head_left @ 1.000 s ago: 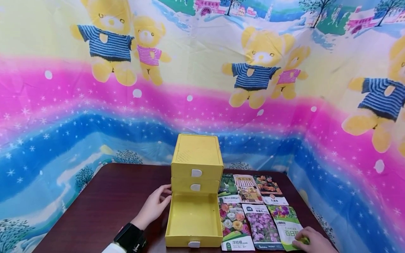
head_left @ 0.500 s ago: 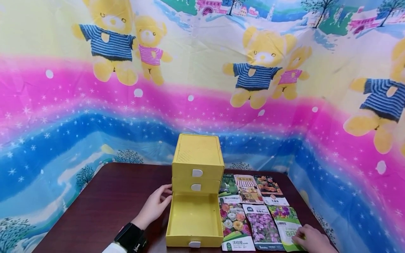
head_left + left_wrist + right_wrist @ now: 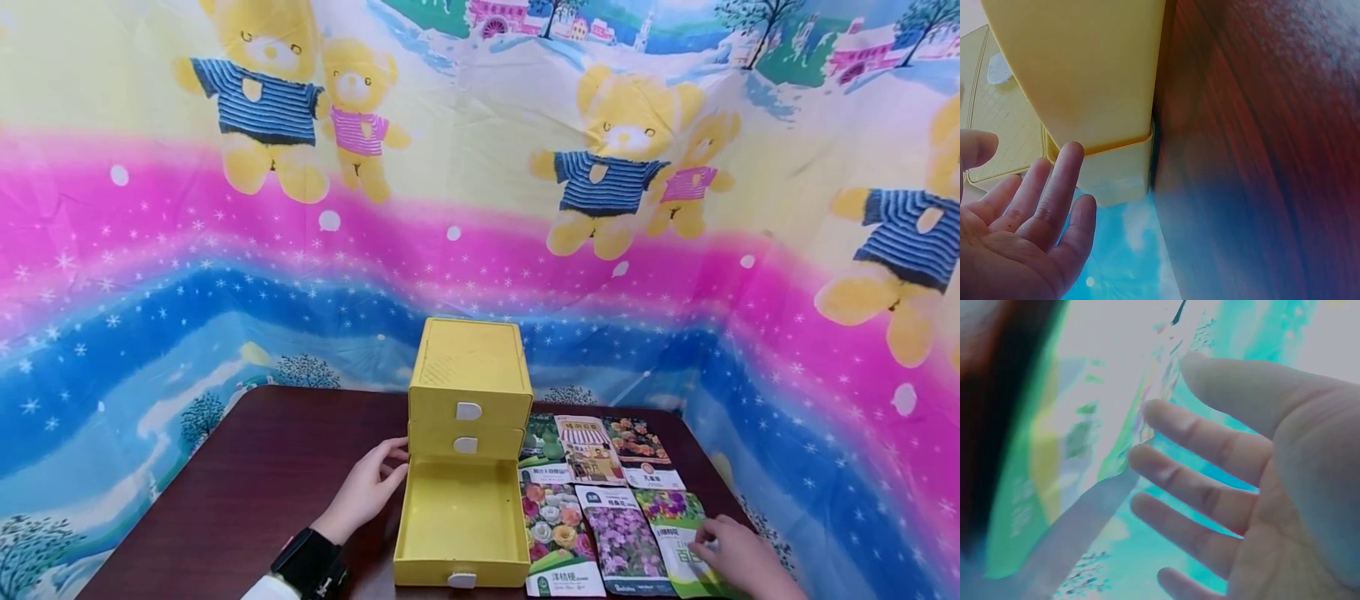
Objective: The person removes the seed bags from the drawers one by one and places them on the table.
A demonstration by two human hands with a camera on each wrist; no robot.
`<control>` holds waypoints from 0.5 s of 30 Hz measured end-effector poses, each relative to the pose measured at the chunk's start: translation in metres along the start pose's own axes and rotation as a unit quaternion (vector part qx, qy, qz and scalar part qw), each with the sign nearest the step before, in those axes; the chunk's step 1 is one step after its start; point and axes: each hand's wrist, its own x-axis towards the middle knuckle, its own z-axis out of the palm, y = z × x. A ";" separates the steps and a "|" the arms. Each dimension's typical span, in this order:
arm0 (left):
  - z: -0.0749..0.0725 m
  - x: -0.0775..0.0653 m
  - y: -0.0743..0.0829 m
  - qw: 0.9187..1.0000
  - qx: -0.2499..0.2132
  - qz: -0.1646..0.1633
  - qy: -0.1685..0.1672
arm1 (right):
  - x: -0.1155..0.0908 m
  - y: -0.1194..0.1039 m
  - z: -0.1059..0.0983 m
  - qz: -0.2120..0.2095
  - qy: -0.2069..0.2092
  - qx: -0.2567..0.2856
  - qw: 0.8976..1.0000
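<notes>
A yellow drawer cabinet [image 3: 471,354] stands on the table with its bottom drawer [image 3: 457,572] pulled out and holding nothing. My left hand [image 3: 363,492] is beside the cabinet's left side, fingertips right at it. In the left wrist view, the left hand [image 3: 1029,231] has loosely bent fingers and a raised thumb. My right hand [image 3: 738,554] is over the lower right edge of a green-and-white seed packet [image 3: 671,537]. Up close, the right hand [image 3: 1260,487] shows spread, relaxed fingers with the thumb apart, near the blurred packet [image 3: 1072,431].
Beside the cabinet lie several more seed packets in two rows, including a rose-patterned packet [image 3: 558,533], a purple-flower packet [image 3: 626,542] and an orange-flower packet [image 3: 641,446]. The dark wooden table [image 3: 247,475] ends at a cartoon bear curtain [image 3: 450,208].
My right hand has shifted slightly up and left over the green-and-white seed packet, covering more of its printed face. My left hand, the cabinet and the other packets have stayed in place.
</notes>
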 end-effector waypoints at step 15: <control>-0.003 -0.002 0.002 1.000 0.009 -0.007 -0.014 | 0.000 -0.083 -0.031 -0.141 0.175 0.022 0.974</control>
